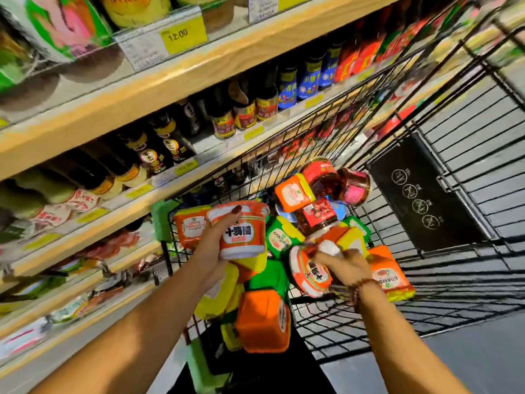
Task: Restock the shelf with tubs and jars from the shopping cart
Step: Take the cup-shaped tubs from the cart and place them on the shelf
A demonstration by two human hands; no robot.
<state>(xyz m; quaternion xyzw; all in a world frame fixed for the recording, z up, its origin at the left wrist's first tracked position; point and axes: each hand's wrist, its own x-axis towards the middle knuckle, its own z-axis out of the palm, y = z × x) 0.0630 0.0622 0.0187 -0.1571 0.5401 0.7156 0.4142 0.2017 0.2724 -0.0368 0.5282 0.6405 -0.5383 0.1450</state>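
The left hand (211, 248) has its fingers curled around a round, tapered plastic tub (241, 230) with an orange-and-white printed label, thumb with dark red nail pressed on the rim; the tub is lifted just above the heap in the shopping cart (426, 280). The right hand (345, 267), a beaded bracelet (359, 291) at the wrist, closes its fingertips on a second round tub (308, 273) of the same orange-and-white kind, tilted on its side with its lid facing the camera, down among the heap.

Around that second tub lie squarish plastic tubs with rounded corners in orange (262, 321), green (279, 237) and yellow, jumbled at all angles. Beyond it, toward the cart's far end, lie glass jars (324, 177) with red labels and dark reddish contents, on their sides. The cart is black wire mesh with a flat black flap (423, 191) bearing round white symbols.

Left of the cart runs the wooden shelf (159, 81) in pale grain, with yellow price tags on its edges, holding dark glass bottles (173, 143) and blue-labelled bottles (309, 78).
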